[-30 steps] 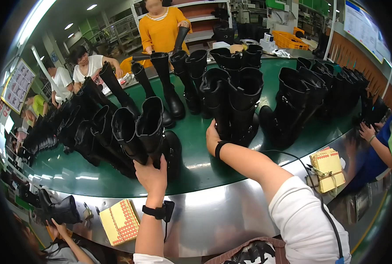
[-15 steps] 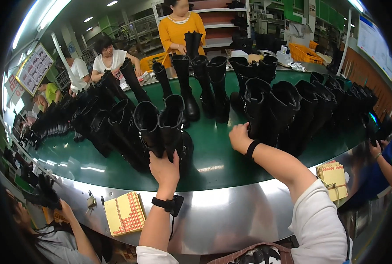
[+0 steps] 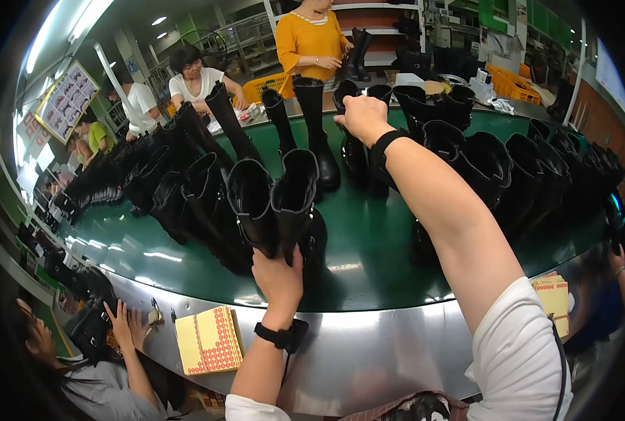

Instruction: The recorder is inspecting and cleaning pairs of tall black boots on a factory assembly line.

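Note:
A pair of tall black boots (image 3: pixel 251 196) stands on the green table surface in front of me, shafts side by side with open tops. My left hand (image 3: pixel 279 277) is closed around the lower back of these shafts, its fingertips partly hidden. Farther off, my right hand (image 3: pixel 365 116) is stretched out over another pair of black boots (image 3: pixel 355 158). Its fingers are curled at the top of a shaft, and the hand and wrist hide part of that pair. A single tall black boot (image 3: pixel 316 133) stands just left of it.
More black boots (image 3: pixel 484 161) crowd the right side, and a dense row (image 3: pixel 151 175) runs along the left. Tied yellow card stacks (image 3: pixel 209 340) lie on the metal edge (image 3: pixel 368 344). Co-workers stand across the table (image 3: pixel 309 45) and at the near left (image 3: pixel 109 379).
My right hand has moved from beside the right-hand boots to the far boot tops. My left hand stays on its pair. The view has shifted slightly; the person opposite has moved a pair of boots.

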Demonstrator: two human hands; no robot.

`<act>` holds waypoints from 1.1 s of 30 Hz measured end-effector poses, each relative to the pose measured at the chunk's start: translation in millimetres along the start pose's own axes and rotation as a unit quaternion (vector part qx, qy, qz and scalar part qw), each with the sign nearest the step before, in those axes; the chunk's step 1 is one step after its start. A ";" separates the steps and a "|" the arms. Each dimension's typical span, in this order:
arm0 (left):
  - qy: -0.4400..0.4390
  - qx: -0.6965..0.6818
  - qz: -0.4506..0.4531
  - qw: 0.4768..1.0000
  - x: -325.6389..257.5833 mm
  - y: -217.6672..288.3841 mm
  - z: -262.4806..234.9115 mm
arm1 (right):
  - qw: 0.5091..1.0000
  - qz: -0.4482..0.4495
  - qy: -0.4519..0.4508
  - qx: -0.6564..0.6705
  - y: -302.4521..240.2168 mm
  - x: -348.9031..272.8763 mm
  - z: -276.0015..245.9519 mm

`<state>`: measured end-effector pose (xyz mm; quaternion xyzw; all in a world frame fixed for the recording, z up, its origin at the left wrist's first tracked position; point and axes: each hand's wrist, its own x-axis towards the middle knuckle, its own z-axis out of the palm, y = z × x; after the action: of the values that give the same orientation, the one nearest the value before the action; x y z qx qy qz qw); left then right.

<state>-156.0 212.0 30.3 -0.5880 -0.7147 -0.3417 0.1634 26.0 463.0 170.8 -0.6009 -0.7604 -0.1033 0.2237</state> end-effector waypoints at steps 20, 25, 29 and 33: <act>-0.063 -0.355 -0.070 0.930 -60.7 17.6 -116.5 | 0.952 -0.200 0.109 0.205 -24.3 -332.8 -218.7; -0.235 -0.538 0.077 0.805 -148.5 98.2 -160.5 | 0.927 -0.248 0.117 0.256 -9.4 -375.2 -222.2; -0.133 -0.471 0.008 0.872 -159.9 130.3 -126.3 | 0.897 -0.281 0.126 0.316 4.0 -369.5 -222.0; -0.143 -0.528 -0.023 0.837 -155.9 114.9 -110.4 | 0.902 -0.222 0.202 0.310 37.0 -365.8 -234.2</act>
<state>-25.5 31.9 44.0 -0.6107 -0.4545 -0.5829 -0.2841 177.1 55.3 202.6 -0.2830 -0.8063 -0.0283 0.5186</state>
